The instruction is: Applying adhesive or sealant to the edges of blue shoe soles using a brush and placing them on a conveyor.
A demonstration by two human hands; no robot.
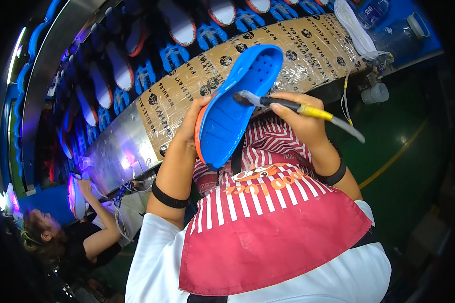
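A blue shoe sole [222, 123] with an orange outer edge is tilted in front of me, its hollow inner side facing up. My left hand [191, 122] is closed round its left edge. Between the fingers of my right hand [304, 121] is a glue brush [286, 104] with a dark handle, yellow wrapping and a pale tube at its back end. The brush's dark bristles reach over the inside of the sole near its middle and seem to touch it. Several holes show at the sole's upper end.
Beyond the sole runs a ledge covered with printed cardboard [182, 86]. Behind it stand rows of shoe uppers [120, 70] and blue soles [211, 34]. At the lower left a co-worker [93, 235] holds a shoe. A large clear jug [399, 38] stands at the upper right.
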